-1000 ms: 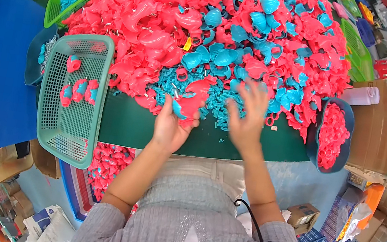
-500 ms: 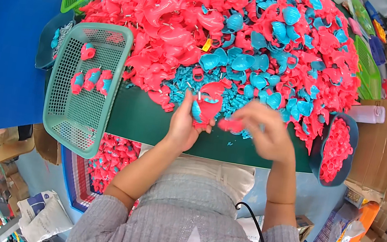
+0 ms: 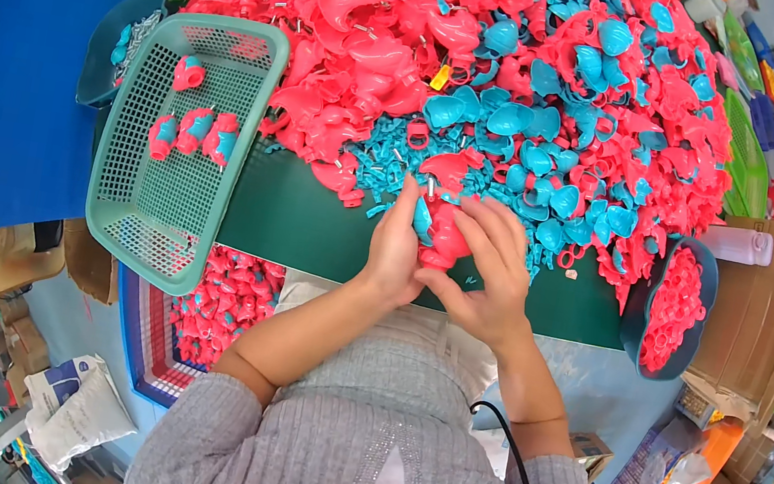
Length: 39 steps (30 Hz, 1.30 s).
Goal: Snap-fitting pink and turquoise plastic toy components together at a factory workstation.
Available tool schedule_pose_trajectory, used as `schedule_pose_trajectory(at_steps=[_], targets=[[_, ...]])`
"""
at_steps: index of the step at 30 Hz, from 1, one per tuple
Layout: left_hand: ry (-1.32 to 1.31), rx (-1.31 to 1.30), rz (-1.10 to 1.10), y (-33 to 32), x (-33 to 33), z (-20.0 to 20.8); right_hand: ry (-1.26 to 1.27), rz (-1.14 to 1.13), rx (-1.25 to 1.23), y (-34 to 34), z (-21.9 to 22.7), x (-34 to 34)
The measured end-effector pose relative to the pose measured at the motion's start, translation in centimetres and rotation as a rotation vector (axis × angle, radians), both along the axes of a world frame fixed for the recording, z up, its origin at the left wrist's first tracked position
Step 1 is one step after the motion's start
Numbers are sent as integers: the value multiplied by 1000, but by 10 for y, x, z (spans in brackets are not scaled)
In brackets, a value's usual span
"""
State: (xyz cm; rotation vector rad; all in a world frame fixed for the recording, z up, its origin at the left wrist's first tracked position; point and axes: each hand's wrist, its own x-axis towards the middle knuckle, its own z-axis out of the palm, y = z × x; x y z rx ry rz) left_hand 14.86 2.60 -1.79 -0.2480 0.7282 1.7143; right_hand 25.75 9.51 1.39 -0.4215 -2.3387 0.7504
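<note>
Close to the table's front edge, my left hand (image 3: 394, 251) and my right hand (image 3: 494, 281) hold a red and blue plastic toy figure (image 3: 450, 236) between them. My left fingers wrap its left side, and my right thumb and fingers press on its right side. A small metal pin shows near its top. Just beyond my hands lie small blue plastic pieces (image 3: 375, 177) and rounded blue shells (image 3: 510, 120). Behind these, glossy red plastic shells (image 3: 358, 9) form a big heap. Partly assembled red and blue figures (image 3: 194, 130) lie in the green basket (image 3: 150, 204) on my left.
A dark bin (image 3: 636, 317) of small red parts (image 3: 674, 298) stands at the table's right edge. Left of the basket is a dark container (image 3: 98, 59) with metal pins. Below it sits a crate of red parts (image 3: 221, 302). A black cable (image 3: 519, 466) hangs across my front.
My right hand has come left with a small red part and now closes on the figure with my left hand. The whole view has shifted slightly.
</note>
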Motion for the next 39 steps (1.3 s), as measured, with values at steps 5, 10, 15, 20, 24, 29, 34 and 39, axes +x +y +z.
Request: schedule_pose_trajectory(at_steps=[5, 10, 15, 20, 24, 29, 34, 39], targets=[[66, -17, 38, 0, 1, 0, 39, 15, -44, -3, -8, 3], [-2, 1, 62, 3, 1, 12, 142, -65, -1, -7, -12, 1], [8, 37, 18, -2, -3, 5, 246, 5, 3, -4, -6, -3], [138, 181, -175, -14, -7, 11, 181, 144, 46, 4, -6, -2], [326, 118, -176, -15, 0, 23, 155, 158, 22, 7, -10, 4], [434, 143, -121, -15, 5, 22, 152, 185, -103, 14, -7, 7], [431, 177, -139, -14, 2, 21, 141, 186, -228, 16, 8, 4], [373, 186, -88, -16, 8, 26, 112, 181, -254, 13, 9, 8]])
